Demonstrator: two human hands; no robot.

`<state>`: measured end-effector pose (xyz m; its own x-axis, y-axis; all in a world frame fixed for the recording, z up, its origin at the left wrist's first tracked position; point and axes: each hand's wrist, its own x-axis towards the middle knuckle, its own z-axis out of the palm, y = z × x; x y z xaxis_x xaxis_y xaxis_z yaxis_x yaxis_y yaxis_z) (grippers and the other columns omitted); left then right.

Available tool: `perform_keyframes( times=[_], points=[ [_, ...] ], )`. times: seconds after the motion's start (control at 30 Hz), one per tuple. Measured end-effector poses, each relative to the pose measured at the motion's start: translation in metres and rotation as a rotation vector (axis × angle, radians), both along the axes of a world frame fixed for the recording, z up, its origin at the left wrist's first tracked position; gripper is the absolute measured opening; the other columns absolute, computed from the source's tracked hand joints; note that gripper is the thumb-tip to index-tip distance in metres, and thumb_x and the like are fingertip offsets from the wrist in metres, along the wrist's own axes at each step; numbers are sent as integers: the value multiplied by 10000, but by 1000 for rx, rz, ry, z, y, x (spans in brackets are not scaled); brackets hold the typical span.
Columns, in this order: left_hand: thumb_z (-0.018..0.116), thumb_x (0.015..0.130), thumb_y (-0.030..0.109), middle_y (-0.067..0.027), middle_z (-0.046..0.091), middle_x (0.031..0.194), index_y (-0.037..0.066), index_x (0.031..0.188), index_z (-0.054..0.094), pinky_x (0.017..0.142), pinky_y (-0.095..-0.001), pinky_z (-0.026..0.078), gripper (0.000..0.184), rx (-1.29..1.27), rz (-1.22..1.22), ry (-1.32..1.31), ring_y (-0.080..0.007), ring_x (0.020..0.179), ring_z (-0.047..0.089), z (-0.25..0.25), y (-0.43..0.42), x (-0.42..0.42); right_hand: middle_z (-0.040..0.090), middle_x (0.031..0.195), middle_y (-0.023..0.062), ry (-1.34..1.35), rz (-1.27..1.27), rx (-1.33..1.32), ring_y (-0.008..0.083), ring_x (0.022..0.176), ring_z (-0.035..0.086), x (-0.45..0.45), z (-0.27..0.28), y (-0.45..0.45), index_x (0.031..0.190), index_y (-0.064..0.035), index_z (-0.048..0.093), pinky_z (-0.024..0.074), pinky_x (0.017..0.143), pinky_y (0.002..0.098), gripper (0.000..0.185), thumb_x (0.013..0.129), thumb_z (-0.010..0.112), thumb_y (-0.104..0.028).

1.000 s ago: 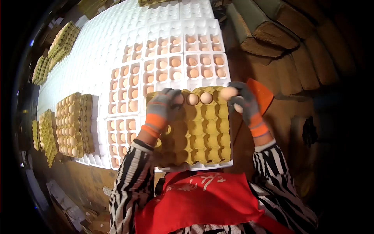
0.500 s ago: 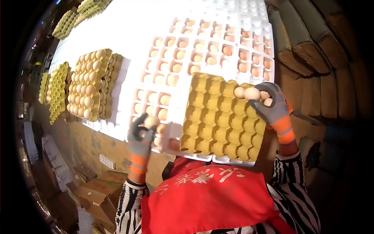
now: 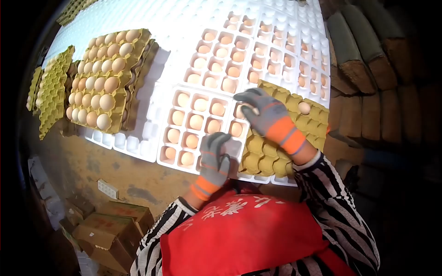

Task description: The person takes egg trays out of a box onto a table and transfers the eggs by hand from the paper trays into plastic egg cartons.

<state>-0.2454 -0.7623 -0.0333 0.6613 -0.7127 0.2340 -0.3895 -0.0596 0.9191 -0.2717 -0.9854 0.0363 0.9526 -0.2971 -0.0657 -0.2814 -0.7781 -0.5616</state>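
My right hand (image 3: 264, 110), in a grey and orange glove, reaches over a white foam tray (image 3: 177, 160) with its fingers and thumb closed around an egg (image 3: 240, 111) at a cell. My left hand (image 3: 214, 158), gloved alike, is low over the tray's front cells, thumb apart from the curved fingers and no egg visible between them. Its fingers partly cover the cells beneath. Most cells in view there hold one egg each. Under my right forearm lies a yellow pulp egg tray (image 3: 260, 158), with a single egg (image 3: 304, 108) in its far right part.
Stacked yellow trays full of eggs (image 3: 99, 83) stand at the left on white foam trays. More egg-filled foam trays (image 3: 221, 50) extend behind. Cardboard boxes (image 3: 113, 234) are on the floor at lower left. Large wrapped bundles (image 3: 359, 64) line the right side.
My right hand has moved left from the yellow tray's far corner to the foam tray. My left hand has shifted right, and its egg no longer shows. The yellow tray now shows one egg.
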Motion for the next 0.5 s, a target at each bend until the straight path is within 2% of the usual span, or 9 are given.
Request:
perform_keyframes(
  times=[0.03,0.07,0.13,0.17,0.27,0.37,0.4,0.43,0.5],
  points=[
    [563,805,-24,-205,547,1319,6,1330,559,1056,-462,450,526,-70,-35,0,-409,1264,525,-8,0,-2,660,1245,126,-85,-76,183,300,1084,672,-6,-2,-3,1279,-127,650,532,925,405,388,920,639,-274],
    [593,815,-5,-210,556,1312,4,1305,573,1085,-472,432,490,-31,-166,-112,-413,1291,511,-16,-5,1,677,1224,130,-84,-172,284,284,1082,673,-6,-8,-6,1275,-118,656,526,933,390,394,916,658,-279],
    [659,827,72,-223,576,1294,4,1295,586,1095,-478,418,478,40,-198,-324,-421,1284,516,-26,-10,-3,709,1182,136,-111,-377,487,253,1078,674,-6,-20,-13,1265,-101,667,514,950,362,407,906,696,-290],
    [689,825,110,-225,586,1287,6,1302,588,1078,-481,426,499,35,-201,-378,-420,1248,539,-23,-11,1,714,1165,132,-142,-376,391,256,1070,677,4,-18,-17,1255,-101,670,516,943,361,396,903,702,-279],
    [750,824,222,-222,604,1266,1,1352,560,993,-476,461,604,160,-198,-248,-399,1139,592,-5,5,0,723,1124,123,-187,-363,68,267,1046,681,30,-14,-18,1222,-99,678,519,924,362,361,899,711,-256],
    [798,811,325,-209,622,1232,-12,1405,511,902,-477,480,741,255,-140,-246,-379,1054,614,2,2,-10,729,1048,98,-229,-454,179,221,874,711,45,-23,-27,1198,-103,686,553,781,347,345,885,744,-236],
    [792,820,412,-208,635,1192,-26,1416,481,871,-461,496,802,305,-143,-291,-370,1033,628,2,-3,-9,716,986,56,-238,-566,455,154,694,683,44,-12,-25,1190,-108,690,538,599,315,341,872,776,-195],
    [782,826,421,-207,640,1182,-23,1409,485,865,-454,501,790,407,-190,-264,-369,1022,634,2,-12,-8,689,939,35,-342,-608,631,99,597,618,38,-16,-28,1192,-92,684,483,492,269,335,874,782,-133],
    [762,838,438,-206,652,1161,-16,1395,492,853,-438,512,768,610,-284,-203,-368,1000,645,1,-32,-5,686,942,52,-385,-621,807,114,605,613,13,-11,-34,1203,-66,671,487,498,268,329,887,760,-91]
  ],
)
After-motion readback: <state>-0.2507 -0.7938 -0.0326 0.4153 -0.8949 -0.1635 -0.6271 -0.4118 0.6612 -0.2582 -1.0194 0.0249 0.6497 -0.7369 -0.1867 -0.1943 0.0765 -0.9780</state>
